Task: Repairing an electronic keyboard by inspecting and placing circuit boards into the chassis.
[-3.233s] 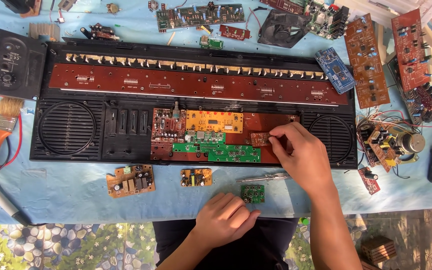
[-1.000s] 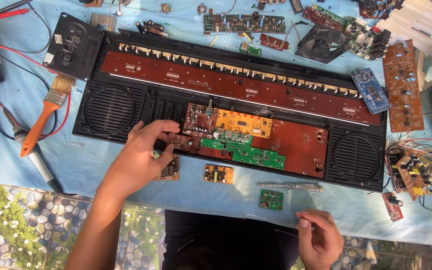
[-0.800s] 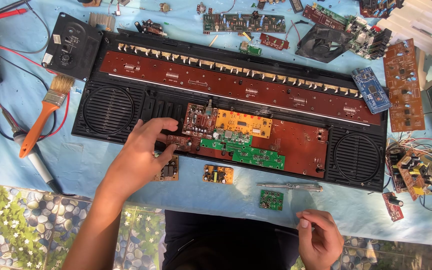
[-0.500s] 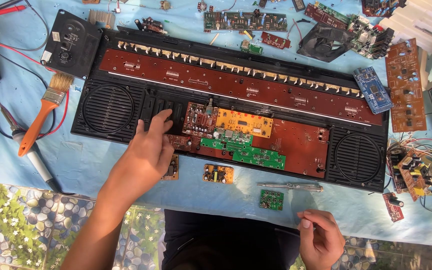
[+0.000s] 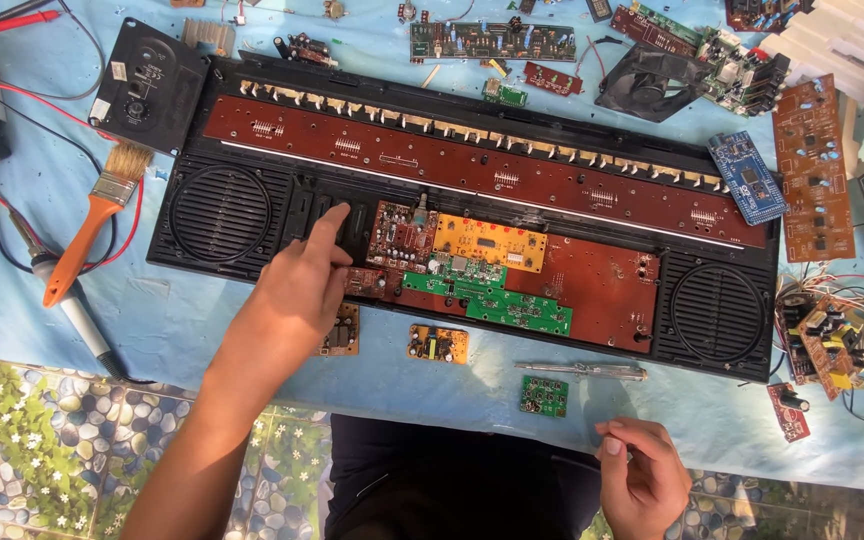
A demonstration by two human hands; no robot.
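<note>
Head view: the opened black cassette-player chassis (image 5: 252, 215) is seen lying flat across a blue cloth (image 5: 182, 320), its boards exposed
Left hand (image 5: 292, 295): fingers are kept loosely together with the forefinger stretched out, its tip pressed on the black key block (image 5: 337, 225) just left of the small red board (image 5: 399, 232); nothing is gripped
Right hand (image 5: 642, 475): rested near the table's front edge, fingertips pinched together (whether something tiny is held between them cannot be told)
Risk, slip: the forefinger could be slid off the keys onto the red board, where upright parts and solder points might be bent or scratched
Risk, heel of hand: the small brown board (image 5: 340, 330) is partly covered by the left palm and could be dragged or knocked off the chassis edge
Risk, sleeve-side sweep: the yellow module (image 5: 438, 343) and the small green board (image 5: 544, 395) are left loose near the cloth's edge and could be brushed away
Around: a screwdriver (image 5: 582, 371) is laid between the hands; an orange-handled brush (image 5: 92, 225) and a soldering iron (image 5: 77, 310) are placed to the left, red leads (image 5: 12, 22) are trailed nearby
In the way: the green boards (image 5: 497, 295) and orange board (image 5: 489, 243) are crowded just right of the finger
</note>
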